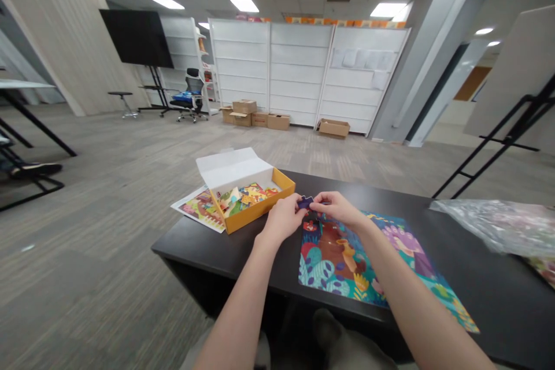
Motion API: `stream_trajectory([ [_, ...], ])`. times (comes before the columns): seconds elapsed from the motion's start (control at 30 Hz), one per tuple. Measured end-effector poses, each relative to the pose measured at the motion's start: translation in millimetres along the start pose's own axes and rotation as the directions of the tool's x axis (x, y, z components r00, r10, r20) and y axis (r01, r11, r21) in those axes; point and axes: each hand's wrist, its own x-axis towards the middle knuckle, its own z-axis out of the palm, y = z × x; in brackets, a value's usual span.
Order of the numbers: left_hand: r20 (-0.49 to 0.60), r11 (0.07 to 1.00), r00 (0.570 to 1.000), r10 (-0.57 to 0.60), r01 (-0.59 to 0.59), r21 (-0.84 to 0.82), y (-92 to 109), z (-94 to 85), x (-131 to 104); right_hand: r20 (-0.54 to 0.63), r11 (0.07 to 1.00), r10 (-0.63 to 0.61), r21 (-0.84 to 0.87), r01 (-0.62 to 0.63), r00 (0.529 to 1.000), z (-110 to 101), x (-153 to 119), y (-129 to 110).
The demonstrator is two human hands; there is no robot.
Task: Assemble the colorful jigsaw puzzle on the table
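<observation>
Between the fingertips of my left hand [284, 217] and my right hand [338, 208] is a dark blue jigsaw puzzle piece [306, 202], pinched from both sides. Both hands are above the upper left corner of a colourful underwater jigsaw puzzle [323, 274]. My right forearm crosses over the puzzle and hides part of it. Just left of my left hand stands an open yellow box [251, 215] with its white lid [232, 167] folded back. Several loose, brightly coloured puzzle pieces [249, 193] lie inside it.
A printed picture sheet [197, 208] lies partly under the box on the black table [191, 243]. Crumpled clear plastic packaging [489, 222] sits at the table's right. Beyond are cardboard boxes [260, 118], an office chair [191, 95], a screen on a stand [136, 39] and an easel-like stand [503, 139].
</observation>
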Motion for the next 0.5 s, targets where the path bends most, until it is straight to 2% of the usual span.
stream_trajectory([
  [0.1, -0.035, 0.999, 0.999, 0.011, -0.013, -0.052, -3, 3.0, 5, 0.006, 0.999, 0.003, -0.038, -0.003, 1.000, -2, -1, 6],
  [0.2, -0.027, 0.984, 1.000, 0.006, -0.010, -0.177, -5, 6.4, 8, -0.064, 0.998, -0.063, -0.022, 0.062, 0.996, -6, 0, 11],
  [0.27, -0.011, 0.979, 1.000, 0.004, -0.006, -0.205, -5, 9.2, 8, -0.098, 0.993, -0.115, 0.008, 0.116, 0.989, -7, 1, 16],
  [0.33, -0.007, 0.987, 1.000, 0.005, -0.006, -0.162, -4, 12.5, 7, -0.092, 0.990, -0.142, -0.006, 0.142, 0.986, -7, 3, 22],
  [0.5, -0.039, 0.999, 0.999, -0.021, 0.019, -0.046, -1, 18.5, 3, -0.106, 0.974, -0.151, -0.185, 0.130, 0.983, -6, 4, 35],
])
